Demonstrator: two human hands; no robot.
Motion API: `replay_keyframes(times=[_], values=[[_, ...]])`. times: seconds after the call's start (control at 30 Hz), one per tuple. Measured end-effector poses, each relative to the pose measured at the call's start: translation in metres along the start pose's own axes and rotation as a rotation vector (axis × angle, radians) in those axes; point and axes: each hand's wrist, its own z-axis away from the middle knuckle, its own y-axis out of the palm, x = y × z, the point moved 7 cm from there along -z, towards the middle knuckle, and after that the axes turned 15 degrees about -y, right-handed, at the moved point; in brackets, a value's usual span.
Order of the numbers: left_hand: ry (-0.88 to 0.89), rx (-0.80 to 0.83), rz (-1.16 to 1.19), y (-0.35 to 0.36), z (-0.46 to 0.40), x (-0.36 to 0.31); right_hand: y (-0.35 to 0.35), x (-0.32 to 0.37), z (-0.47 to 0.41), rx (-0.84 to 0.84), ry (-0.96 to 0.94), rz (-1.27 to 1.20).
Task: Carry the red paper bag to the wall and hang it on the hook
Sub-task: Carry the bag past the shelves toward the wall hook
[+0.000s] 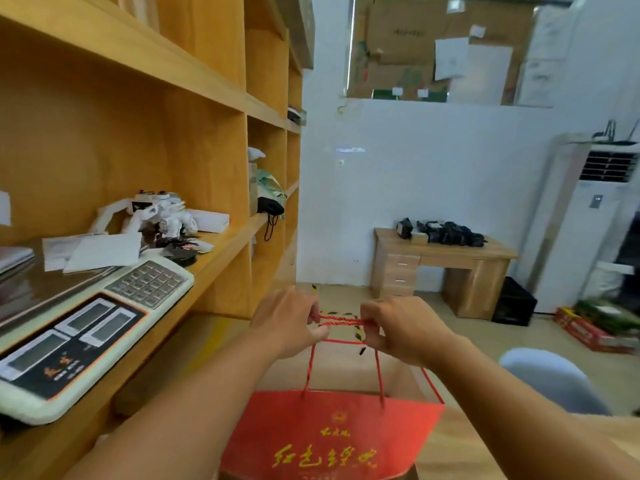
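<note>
The red paper bag [329,434] hangs low in front of the person, held up only by its red cord handles [341,321], which are gathered and stretched taut between the left hand [289,322] and the right hand [401,329]. Both sets of fingers are clenched on the cords, the two hands just beside each other. The likeliest trouble is that the thin twisted cords slip through a pinch grip or tear out of the paper where they enter the rim. The bag could also swing against the wooden shelf [221,258] close on the left, where a white scale [86,327] sits near the edge. No hook is plainly visible on the white wall [433,188] ahead, so missing it with bunched handles is a risk. The bag is bright red, gold characters on its face, top open, paper looking smooth and uncreased
</note>
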Motion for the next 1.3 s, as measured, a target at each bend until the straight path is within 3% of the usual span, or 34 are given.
replay_keyframes(times=[0.7,1.3], values=[[0.068,0.042,0.036,0.146,-0.351,0.005,0.148,-0.303,-0.171,0.002,0.084,0.021],[0.167,0.055,0.019,0.289,-0.758,0.060,0.305,-0.611,-0.400,0.014,0.203,-0.053]])
